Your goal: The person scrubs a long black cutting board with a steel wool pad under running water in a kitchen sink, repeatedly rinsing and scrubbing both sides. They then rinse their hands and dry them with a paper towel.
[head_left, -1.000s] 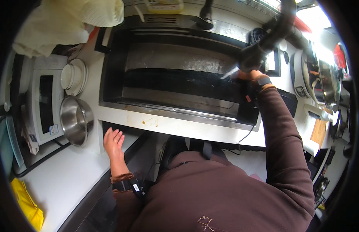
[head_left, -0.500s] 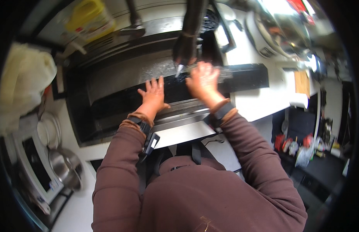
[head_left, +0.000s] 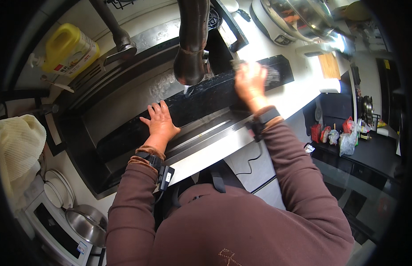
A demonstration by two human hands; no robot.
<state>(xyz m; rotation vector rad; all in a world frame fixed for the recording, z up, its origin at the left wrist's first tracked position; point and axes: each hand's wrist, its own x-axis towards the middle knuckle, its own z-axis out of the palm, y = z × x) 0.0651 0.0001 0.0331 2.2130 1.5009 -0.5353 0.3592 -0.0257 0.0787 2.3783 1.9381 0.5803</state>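
Note:
A long black panel (head_left: pixel 206 95) lies slantwise across the sink (head_left: pixel 88 133), its right end resting over the white counter. Its surface looks wet. My left hand (head_left: pixel 160 123) presses on the panel's near left part, fingers spread, holding nothing else. Toward the right end, my right hand (head_left: pixel 251 86) is closed over a silvery, mesh-like scouring pad (head_left: pixel 272 76) pressed against the panel. Motion blurs this pad, so its exact kind is hard to make out. A dark metal faucet (head_left: pixel 188 66) stands over the panel, with a thin stream of water (head_left: pixel 186 90) below its spout.
A yellow bottle (head_left: pixel 66 46) stands behind the sink at far left. On the right counter are a pot with a glass lid (head_left: pixel 281 26) and a wooden board (head_left: pixel 329 66). A steel pot (head_left: pixel 86 221), plates (head_left: pixel 59 188) and a cream mesh cover (head_left: pixel 19 150) sit at left.
The right hand has slid with the pad along the panel toward its right end. My left hand stays spread on the panel. The whole view has shifted and turned slightly.

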